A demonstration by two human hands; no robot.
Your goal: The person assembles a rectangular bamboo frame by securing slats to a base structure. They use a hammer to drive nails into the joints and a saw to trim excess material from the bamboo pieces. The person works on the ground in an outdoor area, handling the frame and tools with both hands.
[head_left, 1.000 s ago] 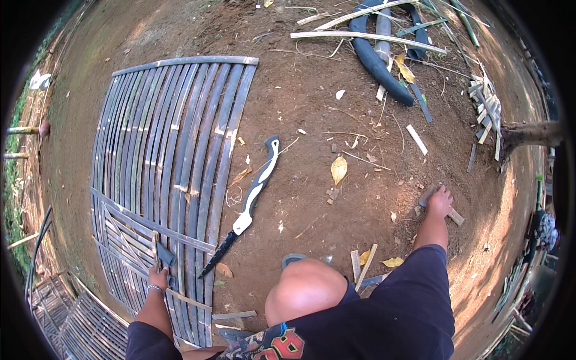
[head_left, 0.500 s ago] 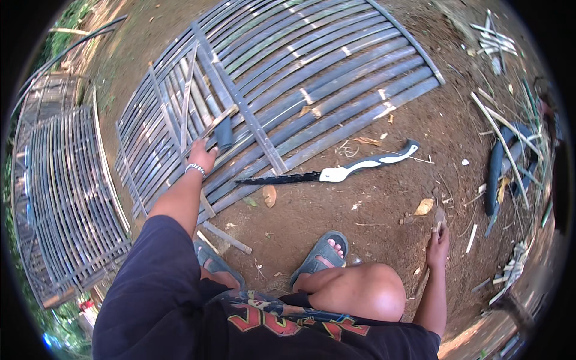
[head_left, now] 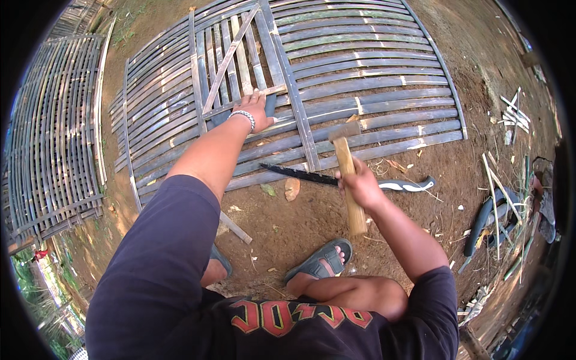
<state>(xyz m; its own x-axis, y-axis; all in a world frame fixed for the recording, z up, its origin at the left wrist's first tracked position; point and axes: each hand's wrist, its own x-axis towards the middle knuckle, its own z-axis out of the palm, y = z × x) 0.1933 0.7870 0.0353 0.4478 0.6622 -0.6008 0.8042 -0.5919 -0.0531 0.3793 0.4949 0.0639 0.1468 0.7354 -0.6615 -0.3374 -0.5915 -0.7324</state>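
Note:
My left hand (head_left: 254,113), with a chain bracelet at the wrist, lies palm down with its fingers stretched over a cross strip (head_left: 277,89) of the slatted bamboo panel (head_left: 372,93). A dark, flat piece (head_left: 271,105) shows partly from under this hand; the rest is covered. Held up above the ground, a hammer (head_left: 351,198) with a thick wooden handle is in my right hand (head_left: 359,185), fingers wrapped round it. Its grey head is blurred, near the panel's lower edge. Below and behind the hammer lies a pruning saw (head_left: 403,185) with a black blade and white-and-grey handle.
Another slatted bamboo panel (head_left: 51,132) stands at the left. Loose pale strips (head_left: 515,117) and cut sticks (head_left: 493,201) lie at the right beside a dark tool-like object (head_left: 478,228). A short slat (head_left: 236,228) and dry leaves (head_left: 292,189) are on the soil before my sandals (head_left: 321,264).
My right hand has come from the ground at the right to the middle, lifting the hammer. My left hand has moved forward onto the cross strip. The view has shifted.

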